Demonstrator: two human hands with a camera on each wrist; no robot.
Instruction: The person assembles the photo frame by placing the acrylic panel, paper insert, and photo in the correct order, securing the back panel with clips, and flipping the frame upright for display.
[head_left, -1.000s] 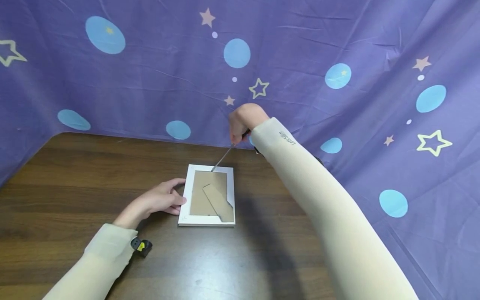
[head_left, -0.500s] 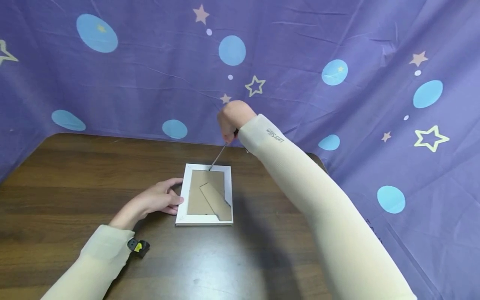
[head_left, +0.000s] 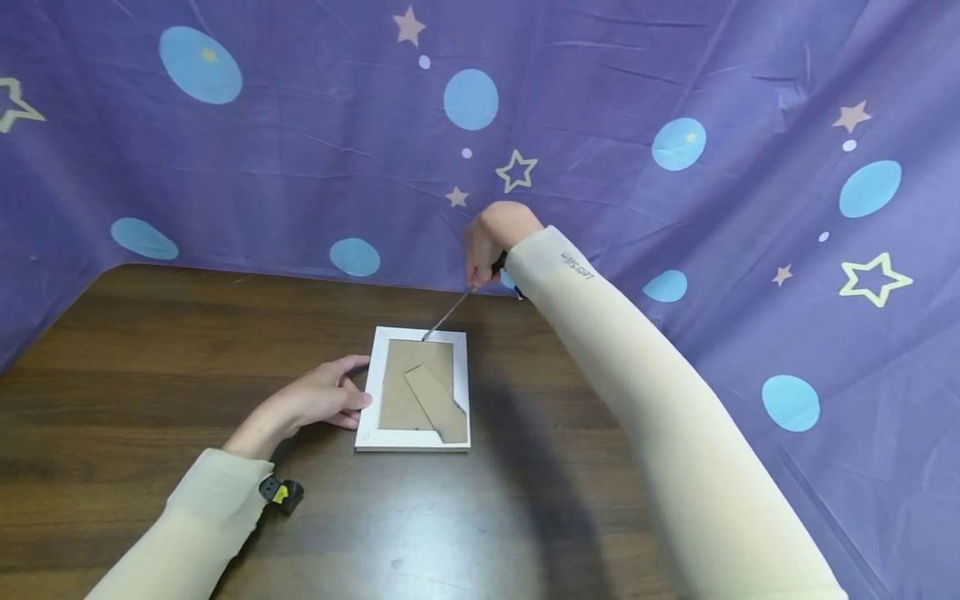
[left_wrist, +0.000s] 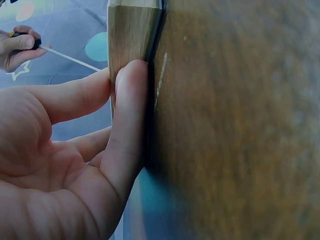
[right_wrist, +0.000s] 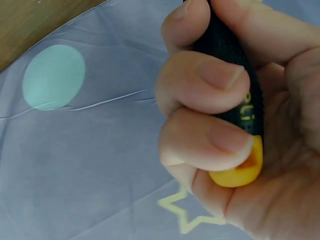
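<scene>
A white-bordered picture frame (head_left: 459, 367) lies face down on the table, its brown backing board (head_left: 397, 358) and slanted stand leg (head_left: 435, 408) showing. My left hand (head_left: 322, 396) rests at the frame's left edge; the left wrist view shows its fingers (left_wrist: 132, 85) against the wood-coloured side. Above and behind the frame, my right hand (head_left: 486, 246) grips a screwdriver by its black and yellow handle (right_wrist: 237, 175). The thin metal shaft (head_left: 447, 315) slopes down to the left. Its tip meets the top inner edge, where border and backing board join.
Under the frame is a dark wood-grain table (head_left: 187, 350). A purple curtain (head_left: 300, 125) with stars and blue ovals hangs close behind the table and along the right. A small black device (head_left: 282, 493) is strapped at the left wrist.
My right hand swings left with the screwdriver handle, then back right, while the tip stays at the frame's top inner edge. The left hand and frame keep their places; the view shifts slightly.
</scene>
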